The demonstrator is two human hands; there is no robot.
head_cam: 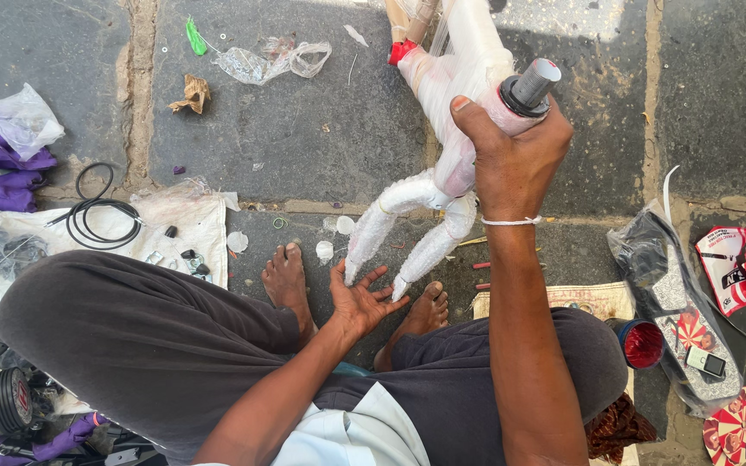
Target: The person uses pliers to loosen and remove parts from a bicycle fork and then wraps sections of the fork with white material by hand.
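Note:
I sit on stone paving and hold a bicycle frame part (464,78) wrapped in white foam and clear plastic. My right hand (511,160) grips it near the top, just below a grey threaded tube with a black ring (530,86). Two wrapped fork legs (407,233) curve down toward my bare feet. My left hand (360,298) is spread open under the tips of those legs, fingers apart, touching or almost touching them. A red cap (401,50) shows on the wrapped part further up.
Black cables (97,216) and small fittings lie on a white cloth (192,220) at left, with purple parts (2,173) and plastic bags. Torn clear wrap (274,59) lies ahead. At right are a black bag (649,250), red-and-white packets (736,263) and a red tin (641,343).

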